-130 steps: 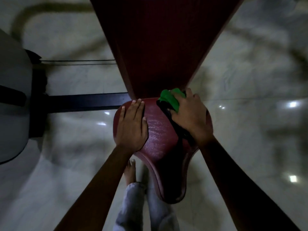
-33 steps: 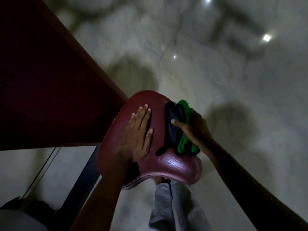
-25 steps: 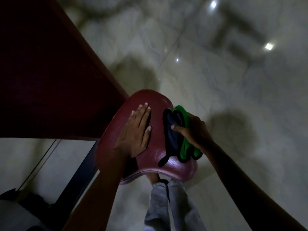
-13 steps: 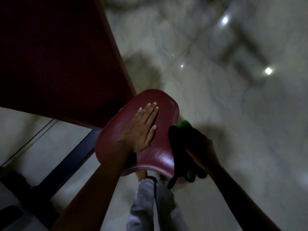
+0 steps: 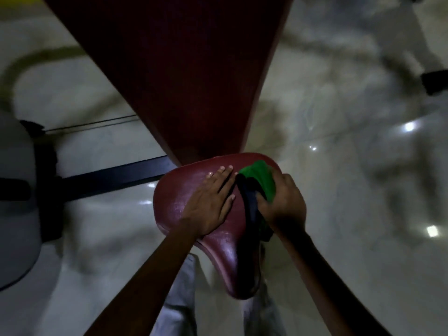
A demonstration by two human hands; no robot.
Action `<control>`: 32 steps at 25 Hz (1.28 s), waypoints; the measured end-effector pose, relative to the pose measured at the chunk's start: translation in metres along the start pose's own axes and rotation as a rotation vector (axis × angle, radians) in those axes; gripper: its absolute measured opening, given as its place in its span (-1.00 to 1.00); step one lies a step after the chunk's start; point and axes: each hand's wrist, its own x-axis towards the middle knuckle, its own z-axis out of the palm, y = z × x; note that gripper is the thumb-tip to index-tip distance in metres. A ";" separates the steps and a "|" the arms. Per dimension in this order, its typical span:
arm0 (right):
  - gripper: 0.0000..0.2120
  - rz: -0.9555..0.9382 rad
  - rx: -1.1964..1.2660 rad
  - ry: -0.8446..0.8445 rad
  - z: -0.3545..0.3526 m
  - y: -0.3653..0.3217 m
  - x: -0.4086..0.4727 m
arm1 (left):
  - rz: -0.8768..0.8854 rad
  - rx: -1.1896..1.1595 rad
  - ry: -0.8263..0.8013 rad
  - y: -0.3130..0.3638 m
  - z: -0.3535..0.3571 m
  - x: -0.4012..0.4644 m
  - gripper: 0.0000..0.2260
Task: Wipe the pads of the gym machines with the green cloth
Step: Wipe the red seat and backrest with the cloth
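A dark red seat pad (image 5: 177,200) of a gym machine sits in the middle of the head view, below its long red back pad (image 5: 189,69). My left hand (image 5: 208,204) lies flat on the seat pad, fingers straight. My right hand (image 5: 283,202) grips the green cloth (image 5: 261,178), bunched with a dark part, and holds it against the seat's right side near the back pad.
A black frame bar (image 5: 109,178) runs left from under the seat to a grey machine housing (image 5: 14,202). Glossy pale floor tiles (image 5: 351,166) surround the machine. My legs in light trousers (image 5: 179,299) stand under the seat's front tip.
My right hand has carried the cloth from the seat's lower right edge up to its far right corner. The view has swung back to face the back pad. My left hand has stayed flat.
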 end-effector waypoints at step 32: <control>-0.33 -1.354 -0.544 -0.554 0.033 -0.100 0.065 | -0.924 0.085 0.395 0.165 0.039 -0.053 -0.57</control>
